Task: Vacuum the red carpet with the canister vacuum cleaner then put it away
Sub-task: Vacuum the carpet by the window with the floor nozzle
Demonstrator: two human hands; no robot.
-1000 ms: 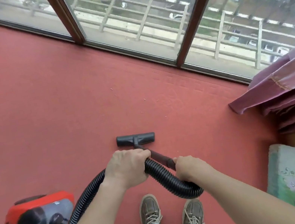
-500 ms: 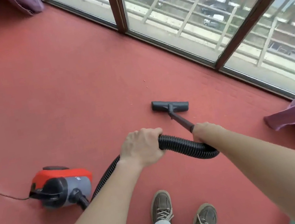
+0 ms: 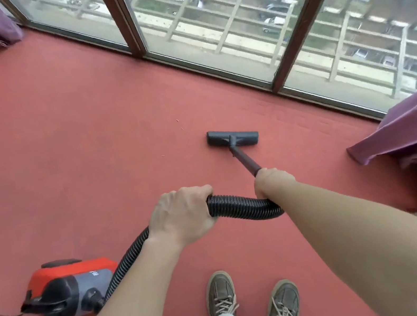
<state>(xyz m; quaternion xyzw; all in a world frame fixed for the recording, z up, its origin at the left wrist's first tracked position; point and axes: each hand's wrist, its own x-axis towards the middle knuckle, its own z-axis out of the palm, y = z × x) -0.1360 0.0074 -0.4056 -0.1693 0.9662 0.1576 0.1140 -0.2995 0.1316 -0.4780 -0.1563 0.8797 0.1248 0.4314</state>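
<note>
The red-and-grey canister vacuum cleaner (image 3: 71, 287) is sitting upright on the red carpet (image 3: 60, 145). Its black ribbed hose (image 3: 241, 206) is arching up and right from the canister to a dark wand (image 3: 244, 160), which is slanting down to the flat floor nozzle (image 3: 232, 138), well beyond the canister.

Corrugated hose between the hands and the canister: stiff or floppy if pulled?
Probably floppy: the corrugated hose sags in a curve between the left hand and right hand. Its ribs likely resist kinking. Pulled taut, it would probably drag the canister along the red carpet.
</note>
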